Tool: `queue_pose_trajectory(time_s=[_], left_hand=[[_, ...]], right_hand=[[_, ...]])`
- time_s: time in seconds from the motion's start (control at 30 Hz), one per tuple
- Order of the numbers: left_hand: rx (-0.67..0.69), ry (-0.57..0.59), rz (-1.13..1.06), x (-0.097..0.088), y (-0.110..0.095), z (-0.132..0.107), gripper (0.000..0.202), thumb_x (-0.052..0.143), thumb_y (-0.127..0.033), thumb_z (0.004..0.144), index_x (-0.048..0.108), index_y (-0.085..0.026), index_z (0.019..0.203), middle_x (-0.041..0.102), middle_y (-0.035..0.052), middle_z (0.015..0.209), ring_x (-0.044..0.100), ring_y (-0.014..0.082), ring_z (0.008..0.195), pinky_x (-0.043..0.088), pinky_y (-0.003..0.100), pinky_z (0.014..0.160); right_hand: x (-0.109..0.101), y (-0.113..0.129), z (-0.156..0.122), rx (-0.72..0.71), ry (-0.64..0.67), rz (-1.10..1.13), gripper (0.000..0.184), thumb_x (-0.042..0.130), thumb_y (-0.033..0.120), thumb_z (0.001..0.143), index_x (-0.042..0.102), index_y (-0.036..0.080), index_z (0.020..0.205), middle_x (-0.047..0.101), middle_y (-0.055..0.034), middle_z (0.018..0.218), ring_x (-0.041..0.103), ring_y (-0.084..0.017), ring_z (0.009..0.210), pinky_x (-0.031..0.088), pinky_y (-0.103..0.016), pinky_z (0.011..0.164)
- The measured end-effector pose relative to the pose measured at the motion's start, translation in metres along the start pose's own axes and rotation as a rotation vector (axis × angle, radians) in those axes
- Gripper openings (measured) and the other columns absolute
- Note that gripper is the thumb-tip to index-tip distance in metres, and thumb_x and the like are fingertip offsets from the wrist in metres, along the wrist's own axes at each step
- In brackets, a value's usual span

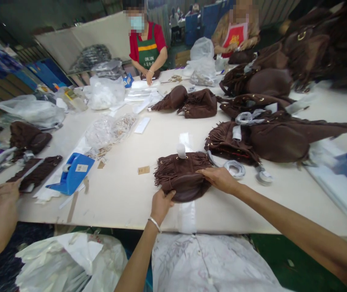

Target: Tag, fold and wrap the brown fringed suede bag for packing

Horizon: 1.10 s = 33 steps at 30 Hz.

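A small brown suede bag with fringe (182,175) lies on the white table (121,194) near its front edge, on a clear plastic sleeve (187,217). My left hand (160,205) grips the bag's near left edge, fingers curled over it. My right hand (219,178) rests on the bag's right side, fingers closed against the suede. A white wrapped fitting (181,151) sticks up at the bag's top.
A blue tape dispenser (71,173) stands to the left, and another person's hand (7,193) holds a brown piece at the far left. More brown fringed bags (270,138) pile up at the right and centre back. Two aproned people work at the far side. White plastic bags (70,259) hang below the table's edge.
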<state>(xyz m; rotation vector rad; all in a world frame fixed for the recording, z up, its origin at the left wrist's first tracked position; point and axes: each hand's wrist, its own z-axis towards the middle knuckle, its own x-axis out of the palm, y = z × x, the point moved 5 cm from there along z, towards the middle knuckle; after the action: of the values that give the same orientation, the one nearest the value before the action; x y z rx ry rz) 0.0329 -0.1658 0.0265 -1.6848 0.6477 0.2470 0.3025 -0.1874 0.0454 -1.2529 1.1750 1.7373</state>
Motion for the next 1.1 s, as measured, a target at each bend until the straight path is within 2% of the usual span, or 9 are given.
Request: queue_pose_trajectory(time_s=[0.07, 0.17, 0.23, 0.3, 0.47, 0.67, 0.87, 1.0, 1.1], left_hand=[[0.08, -0.136, 0.166, -0.015, -0.026, -0.022, 0.033, 0.066, -0.036, 0.082, 0.063, -0.015, 0.107, 0.067, 0.0082, 0.087, 0.066, 0.0251, 0.086, 0.053, 0.037, 0.076], [0.474, -0.34, 0.547, -0.021, -0.087, -0.046, 0.05, 0.059, -0.039, 0.089, 0.049, -0.014, 0.131, 0.061, 0.0155, 0.116, 0.057, 0.0279, 0.113, 0.047, 0.042, 0.095], [0.702, -0.274, 0.718, -0.004, -0.115, -0.043, 0.056, 0.059, -0.039, 0.09, 0.043, -0.014, 0.138, 0.056, 0.018, 0.128, 0.052, 0.0295, 0.121, 0.042, 0.044, 0.102], [0.799, -0.15, 0.844, 0.015, -0.123, -0.023, 0.056, 0.06, -0.037, 0.089, 0.044, -0.013, 0.137, 0.058, 0.0187, 0.126, 0.054, 0.0306, 0.118, 0.045, 0.045, 0.099], [0.928, 0.091, 0.959, 0.035, -0.086, 0.02, 0.036, 0.051, -0.017, 0.092, 0.055, -0.013, 0.127, 0.071, 0.0132, 0.101, 0.068, 0.0234, 0.09, 0.054, 0.036, 0.08], [1.098, 0.221, 0.936, 0.027, -0.043, 0.008, 0.055, 0.037, -0.008, 0.095, 0.032, -0.019, 0.148, 0.051, 0.0112, 0.144, 0.049, 0.0215, 0.132, 0.045, 0.039, 0.109], [1.1, 0.178, 1.011, 0.044, -0.007, 0.0, 0.066, 0.033, -0.003, 0.091, 0.014, -0.016, 0.154, 0.029, 0.0134, 0.157, 0.022, 0.0241, 0.147, 0.036, 0.046, 0.116], [1.059, 0.223, 1.045, 0.044, -0.006, -0.007, 0.075, 0.034, 0.004, 0.082, 0.016, -0.013, 0.153, 0.021, 0.0135, 0.16, 0.013, 0.0249, 0.149, 0.03, 0.048, 0.118], [1.059, 0.285, 1.044, 0.042, -0.024, -0.016, 0.068, 0.049, -0.014, 0.085, 0.027, -0.007, 0.149, 0.025, 0.0189, 0.158, 0.02, 0.0318, 0.147, 0.029, 0.05, 0.116]], right_hand=[[0.001, 0.0, -0.003, 0.0, -0.014, 0.017, 0.038, 0.049, 0.014, 0.092, 0.058, 0.023, 0.128, 0.071, -0.0059, 0.099, 0.065, -0.017, 0.089, 0.041, -0.023, 0.07], [0.002, 0.001, -0.005, -0.004, -0.035, -0.005, 0.036, 0.049, 0.014, 0.092, 0.058, 0.023, 0.126, 0.069, -0.0048, 0.094, 0.063, -0.017, 0.084, 0.038, -0.024, 0.066], [0.001, 0.003, -0.006, -0.019, -0.04, -0.029, 0.035, 0.051, 0.016, 0.092, 0.059, 0.023, 0.125, 0.068, -0.0041, 0.089, 0.062, -0.017, 0.079, 0.036, -0.025, 0.064], [-0.001, 0.006, -0.007, -0.03, -0.042, -0.05, 0.035, 0.053, 0.017, 0.091, 0.059, 0.022, 0.125, 0.066, -0.0037, 0.084, 0.059, -0.016, 0.075, 0.034, -0.025, 0.062], [0.0, 0.011, -0.014, -0.069, -0.077, -0.149, 0.033, 0.048, 0.015, 0.094, 0.058, 0.021, 0.125, 0.064, -0.0049, 0.082, 0.056, -0.016, 0.072, 0.033, -0.027, 0.062], [0.012, 0.015, -0.022, -0.192, -0.099, -0.275, 0.039, 0.036, 0.011, 0.098, 0.055, 0.019, 0.131, 0.063, -0.0078, 0.089, 0.052, -0.019, 0.075, 0.035, -0.029, 0.063], [0.024, 0.014, -0.022, -0.221, -0.094, -0.247, 0.038, 0.038, 0.014, 0.098, 0.056, 0.023, 0.13, 0.06, -0.0088, 0.093, 0.05, -0.019, 0.079, 0.037, -0.028, 0.065], [0.026, 0.015, -0.023, -0.187, -0.091, -0.203, 0.039, 0.04, 0.013, 0.096, 0.055, 0.023, 0.131, 0.059, -0.0091, 0.096, 0.051, -0.02, 0.085, 0.042, -0.03, 0.073], [0.018, 0.016, -0.031, -0.085, -0.167, -0.074, 0.05, 0.045, 0.01, 0.089, 0.048, 0.02, 0.137, 0.059, -0.0101, 0.103, 0.054, -0.021, 0.093, 0.045, -0.033, 0.079]])
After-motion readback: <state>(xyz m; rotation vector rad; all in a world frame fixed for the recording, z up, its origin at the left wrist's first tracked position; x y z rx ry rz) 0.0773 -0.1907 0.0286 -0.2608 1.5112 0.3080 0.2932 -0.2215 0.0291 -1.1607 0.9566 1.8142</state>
